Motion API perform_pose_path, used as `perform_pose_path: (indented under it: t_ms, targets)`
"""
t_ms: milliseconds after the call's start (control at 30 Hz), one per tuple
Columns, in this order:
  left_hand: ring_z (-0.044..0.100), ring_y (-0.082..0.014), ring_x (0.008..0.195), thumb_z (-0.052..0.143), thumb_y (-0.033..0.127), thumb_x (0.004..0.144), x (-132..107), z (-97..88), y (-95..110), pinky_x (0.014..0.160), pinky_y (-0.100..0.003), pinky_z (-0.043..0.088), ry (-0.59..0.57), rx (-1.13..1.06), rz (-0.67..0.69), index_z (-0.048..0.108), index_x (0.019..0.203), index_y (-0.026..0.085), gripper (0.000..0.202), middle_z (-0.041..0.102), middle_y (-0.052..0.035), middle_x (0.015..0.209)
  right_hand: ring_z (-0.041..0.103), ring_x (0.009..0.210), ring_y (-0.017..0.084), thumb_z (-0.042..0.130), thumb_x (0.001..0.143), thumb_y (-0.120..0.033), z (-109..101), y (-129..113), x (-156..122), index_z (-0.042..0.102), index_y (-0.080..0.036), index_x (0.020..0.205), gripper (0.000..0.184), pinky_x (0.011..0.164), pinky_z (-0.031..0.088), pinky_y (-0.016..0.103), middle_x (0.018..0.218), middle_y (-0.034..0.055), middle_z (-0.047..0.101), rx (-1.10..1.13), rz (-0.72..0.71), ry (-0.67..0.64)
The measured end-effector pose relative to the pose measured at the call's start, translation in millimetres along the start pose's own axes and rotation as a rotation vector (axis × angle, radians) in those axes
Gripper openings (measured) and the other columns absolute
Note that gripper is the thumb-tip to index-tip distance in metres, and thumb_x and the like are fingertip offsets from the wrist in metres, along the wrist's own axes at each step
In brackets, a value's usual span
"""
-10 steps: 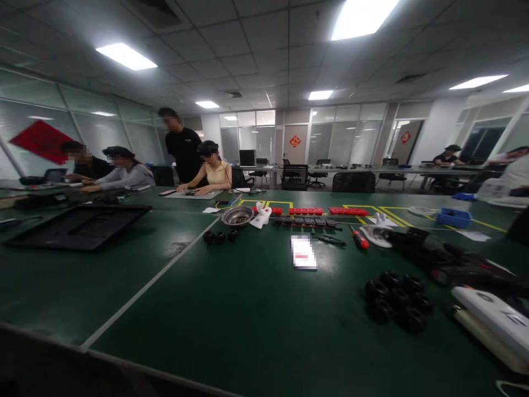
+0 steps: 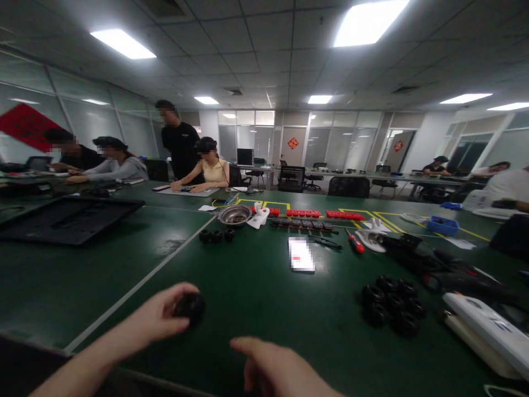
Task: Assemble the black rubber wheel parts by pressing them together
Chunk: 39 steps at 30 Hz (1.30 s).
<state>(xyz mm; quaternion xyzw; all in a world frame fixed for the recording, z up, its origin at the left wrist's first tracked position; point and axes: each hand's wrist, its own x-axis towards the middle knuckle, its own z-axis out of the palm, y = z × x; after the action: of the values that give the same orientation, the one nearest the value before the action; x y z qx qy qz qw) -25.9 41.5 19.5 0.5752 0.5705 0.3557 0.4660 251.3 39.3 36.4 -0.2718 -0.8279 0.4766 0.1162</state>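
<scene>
My left hand (image 2: 165, 311) is closed on a black toy wheel (image 2: 190, 309), fingers and thumb around its left side, over the near part of the table. To its lower right is my right hand (image 2: 281, 366), the index finger stretched out toward the left and the other fingers partly hidden below; nothing shows in it. Several matching black wheels (image 2: 392, 300) are clustered on the table to the right. Farther off, 3 more wheels (image 2: 216, 235) stand in a row near a metal bowl (image 2: 235, 214) with small parts in it.
On the green table (image 2: 256, 298) lie a phone (image 2: 301, 255), pliers (image 2: 326, 242), a red-handled screwdriver (image 2: 356, 242), a dark toy chassis (image 2: 430, 264), a white power bank-like block (image 2: 487, 325), a black tray (image 2: 70, 220) and red strips (image 2: 303, 213). Several people work around.
Both my hands have come into view from below, the left with a black wheel in it. The view has shifted slightly; the things on the table look unmoved.
</scene>
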Motion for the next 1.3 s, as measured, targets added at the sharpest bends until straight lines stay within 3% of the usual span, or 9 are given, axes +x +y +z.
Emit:
perform_pose_path:
  t_ms: [67, 133, 233, 367, 500, 633, 867, 1300]
  targets:
    - [0.058, -0.0228, 0.092, 0.065, 0.039, 0.059, 38.8, -34.2, 10.2, 0.080, -0.033, 0.046, 0.274, 0.152, 0.093, 0.050, 0.098, 0.020, 0.046, 0.063, -0.0037, 0.098, 0.054, 0.069, 0.013, 0.057, 0.074, -0.037, -29.5, -2.5, 19.7, 0.045, -0.026, 0.115, 0.044, 0.057, 0.042, 0.022, 0.082, -0.0008, 0.057, 0.025, 0.029, 0.176]
    - [0.058, -0.0230, 0.091, 0.060, 0.039, 0.064, 74.6, -60.5, 13.1, 0.081, -0.034, 0.045, 0.444, 0.300, 0.107, 0.051, 0.097, 0.016, 0.041, 0.064, -0.0061, 0.098, 0.053, 0.065, 0.011, 0.050, 0.079, -0.033, -57.2, 3.1, 50.6, 0.053, -0.021, 0.105, 0.029, 0.052, 0.041, 0.019, 0.077, -0.0003, 0.057, 0.065, 0.139, 0.199]
    - [0.056, -0.0247, 0.094, 0.057, 0.040, 0.066, 117.1, -82.1, 1.0, 0.083, -0.036, 0.042, 0.523, 0.359, 0.100, 0.051, 0.101, 0.011, 0.046, 0.062, -0.0090, 0.102, 0.053, 0.061, 0.010, 0.046, 0.082, -0.027, -87.6, 28.9, 111.7, 0.053, -0.015, 0.101, 0.023, 0.049, 0.041, 0.019, 0.079, 0.0028, 0.057, 0.013, 0.234, 0.293]
    - [0.055, -0.0300, 0.093, 0.061, 0.039, 0.061, 154.8, -91.5, -28.1, 0.081, -0.042, 0.041, 0.583, 0.423, 0.064, 0.057, 0.095, 0.012, 0.044, 0.063, -0.0133, 0.100, 0.056, 0.069, 0.013, 0.047, 0.084, -0.028, -105.5, 74.6, 193.3, 0.051, -0.013, 0.101, 0.023, 0.059, 0.047, 0.028, 0.089, 0.0045, 0.057, -0.104, 0.332, 0.391]
    - [0.057, -0.0268, 0.091, 0.063, 0.037, 0.058, 176.1, -97.0, -46.0, 0.081, -0.038, 0.042, 0.558, 0.437, 0.078, 0.058, 0.096, 0.016, 0.043, 0.063, -0.0096, 0.098, 0.054, 0.087, 0.018, 0.048, 0.084, -0.028, -111.3, 103.7, 255.6, 0.049, -0.014, 0.105, 0.025, 0.074, 0.046, 0.038, 0.104, 0.0064, 0.053, -0.215, 0.331, 0.474]
    - [0.059, -0.0235, 0.084, 0.064, 0.036, 0.058, 182.6, -100.5, -53.7, 0.076, -0.034, 0.045, 0.544, 0.420, 0.077, 0.055, 0.100, 0.015, 0.047, 0.063, -0.0091, 0.097, 0.049, 0.100, 0.023, 0.050, 0.083, -0.028, -114.4, 113.5, 298.7, 0.043, -0.016, 0.114, 0.034, 0.082, 0.041, 0.044, 0.116, 0.0085, 0.046, -0.269, 0.221, 0.519]
    - [0.058, -0.0234, 0.088, 0.064, 0.035, 0.059, 180.7, -103.2, -56.2, 0.076, -0.034, 0.045, 0.501, 0.383, 0.083, 0.056, 0.095, 0.017, 0.041, 0.063, -0.0079, 0.097, 0.049, 0.099, 0.023, 0.052, 0.082, -0.027, -113.2, 114.2, 326.3, 0.045, -0.016, 0.113, 0.034, 0.083, 0.039, 0.044, 0.113, 0.0078, 0.049, -0.306, 0.051, 0.449]
    - [0.058, -0.0241, 0.089, 0.064, 0.033, 0.059, 180.6, -102.3, -56.9, 0.078, -0.035, 0.045, 0.491, 0.370, 0.078, 0.055, 0.099, 0.017, 0.044, 0.063, -0.0083, 0.098, 0.053, 0.093, 0.020, 0.050, 0.082, -0.028, -102.3, 115.0, 320.1, 0.047, -0.015, 0.110, 0.031, 0.079, 0.043, 0.041, 0.106, 0.0069, 0.053, -0.291, 0.048, 0.459]
